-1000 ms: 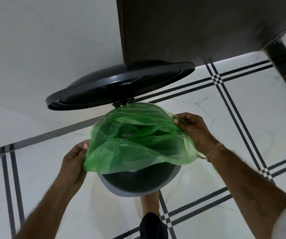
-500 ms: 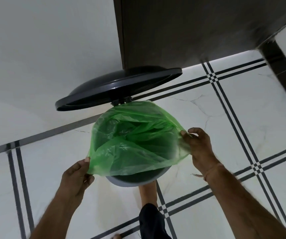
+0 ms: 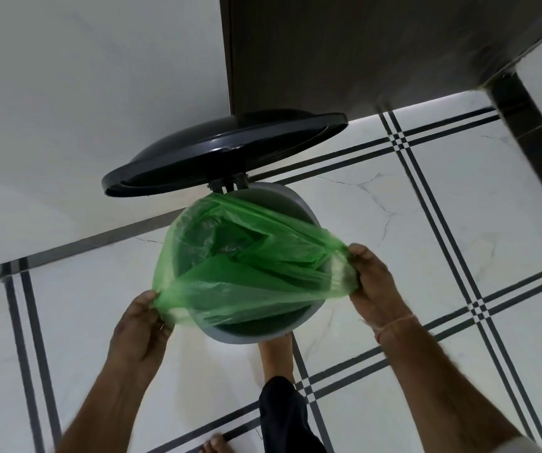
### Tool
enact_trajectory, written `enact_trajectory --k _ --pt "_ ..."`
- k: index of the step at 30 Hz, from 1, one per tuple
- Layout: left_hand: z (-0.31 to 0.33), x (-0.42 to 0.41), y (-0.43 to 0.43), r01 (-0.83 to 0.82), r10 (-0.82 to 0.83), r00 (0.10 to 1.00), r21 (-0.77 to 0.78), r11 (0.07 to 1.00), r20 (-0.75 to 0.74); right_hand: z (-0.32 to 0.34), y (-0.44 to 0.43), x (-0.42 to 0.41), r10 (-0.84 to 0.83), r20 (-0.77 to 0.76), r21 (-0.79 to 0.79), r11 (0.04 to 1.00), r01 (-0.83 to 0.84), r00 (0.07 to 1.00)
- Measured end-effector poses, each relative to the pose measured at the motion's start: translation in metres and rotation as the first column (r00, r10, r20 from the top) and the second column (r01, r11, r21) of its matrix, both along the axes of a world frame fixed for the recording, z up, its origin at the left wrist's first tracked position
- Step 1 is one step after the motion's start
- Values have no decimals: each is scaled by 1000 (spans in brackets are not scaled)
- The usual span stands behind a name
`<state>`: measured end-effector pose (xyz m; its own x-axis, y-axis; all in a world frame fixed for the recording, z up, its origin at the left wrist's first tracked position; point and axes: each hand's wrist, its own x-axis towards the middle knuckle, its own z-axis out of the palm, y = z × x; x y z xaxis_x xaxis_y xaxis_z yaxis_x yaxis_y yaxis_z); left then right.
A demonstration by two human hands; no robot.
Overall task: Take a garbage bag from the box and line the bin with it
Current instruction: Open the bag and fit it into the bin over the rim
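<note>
Head view.
- Left hand point(image 3: 139, 325): forearm reached forward, fingers curled, pinched the garbage bag point(image 3: 246, 273) at its near-left edge.
- Right hand point(image 3: 374, 286): thumb and fingers gripped the bag's bunched right edge.
- Garbage bag: thin, translucent green film, crinkled, lay stretched across the bin point(image 3: 256, 338) mouth.
- Bin: round, smooth grey plastic; far-right rim showed bare.
- Lid point(image 3: 230, 148): black, domed, stood raised at the hinge.

The white, dark-striped tile floor point(image 3: 443, 223) carries the grey bin point(image 3: 246, 339) and a bare foot point(image 3: 216, 445).
</note>
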<state>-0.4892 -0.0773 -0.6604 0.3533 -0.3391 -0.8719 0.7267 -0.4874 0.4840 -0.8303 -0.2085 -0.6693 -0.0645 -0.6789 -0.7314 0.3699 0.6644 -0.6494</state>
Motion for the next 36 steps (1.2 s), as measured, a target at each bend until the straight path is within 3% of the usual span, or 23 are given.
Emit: enact_trajectory --k 4,8,14,17,21,23,27,33,36 --pt "9 0 -4 194 -188 972 -28 981 144 16 -27 3 145 -176 -122 978 -168 974" --pt "8 -6 -3 317 -306 924 -11 948 228 27 -41 3 302 -332 -233 892 -388 894" --pt "2 -8 -10 405 -392 871 17 914 297 39 -57 5 499 -505 -187 733 -654 704" --pt "3 -10 -13 424 -410 858 25 905 311 44 -58 2 518 -420 -207 745 -634 745" --pt "6 -9 -13 468 -454 814 53 882 363 43 -66 0 467 -165 -171 854 -492 868" --pt "7 -8 -11 505 -485 784 56 861 388 38 -73 0 440 -107 -125 884 -451 892" --pt "12 -8 -14 565 -536 725 71 822 433 26 -91 7 489 -137 -40 866 -498 861" --pt "17 -13 -31 614 -593 674 113 781 441 26 -92 29 577 -332 65 803 -592 746" --pt "26 -26 -19 605 -592 683 122 787 428 30 -53 22 515 -296 7 843 -538 804"
